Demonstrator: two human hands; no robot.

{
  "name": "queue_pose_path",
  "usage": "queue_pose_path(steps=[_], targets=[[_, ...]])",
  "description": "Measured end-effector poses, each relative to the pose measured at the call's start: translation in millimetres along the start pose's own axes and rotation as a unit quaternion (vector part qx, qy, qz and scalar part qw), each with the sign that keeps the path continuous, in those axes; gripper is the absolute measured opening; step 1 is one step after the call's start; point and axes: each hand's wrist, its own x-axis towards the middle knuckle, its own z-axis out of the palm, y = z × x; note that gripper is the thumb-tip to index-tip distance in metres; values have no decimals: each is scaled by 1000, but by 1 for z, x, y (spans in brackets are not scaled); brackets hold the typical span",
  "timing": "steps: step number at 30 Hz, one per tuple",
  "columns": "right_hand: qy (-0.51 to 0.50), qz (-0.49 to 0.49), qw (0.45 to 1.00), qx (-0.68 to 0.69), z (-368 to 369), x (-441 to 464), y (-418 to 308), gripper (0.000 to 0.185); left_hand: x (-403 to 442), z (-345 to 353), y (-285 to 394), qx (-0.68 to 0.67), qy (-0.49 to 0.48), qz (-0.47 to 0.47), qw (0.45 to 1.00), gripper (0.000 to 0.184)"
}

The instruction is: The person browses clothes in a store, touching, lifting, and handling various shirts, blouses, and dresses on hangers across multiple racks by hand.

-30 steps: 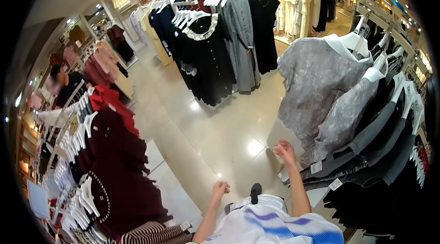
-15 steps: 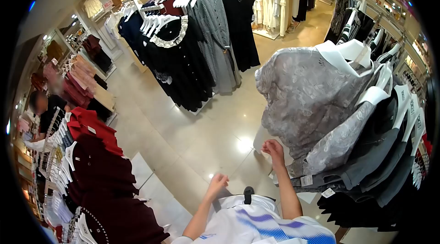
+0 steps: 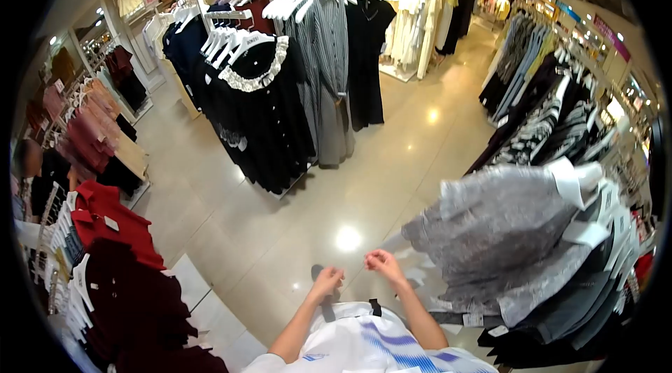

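Low in the view, my left hand (image 3: 327, 281) is held in front of my white shirt, its fingers curled together; whether anything small is between them cannot be made out. My right hand (image 3: 382, 263) is just to its right, a small gap away, also with curled fingers. Neither hand touches a garment. Nearest to my right hand is a grey patterned blouse (image 3: 490, 226) with a white collar, hanging on the right rack. Farther off on the left hang dark maroon garments (image 3: 136, 303).
A rack ahead holds black dresses (image 3: 269, 121) and a grey striped dress (image 3: 325, 65). At left, a red garment (image 3: 115, 222) hangs near a person in dark clothes (image 3: 50, 175). Tiled floor (image 3: 420, 142) runs between the racks toward cream clothes (image 3: 409, 30).
The view has shifted forward along the aisle, and the grey blouse and left rack sit lower. My hands have come closer together, the right one moving leftward. More of the right rack shows.
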Motion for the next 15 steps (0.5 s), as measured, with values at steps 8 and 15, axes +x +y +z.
queue_pose_path(steps=[8, 15], targets=[[-72, 75, 992, -72, 77, 109, -18, 28, 116, -100, 34, -76, -9, 115, 990, 23], [-139, 108, 977, -120, 130, 184, -24, 27, 143, -176, 18, -149, 67, 101, 981, 20]])
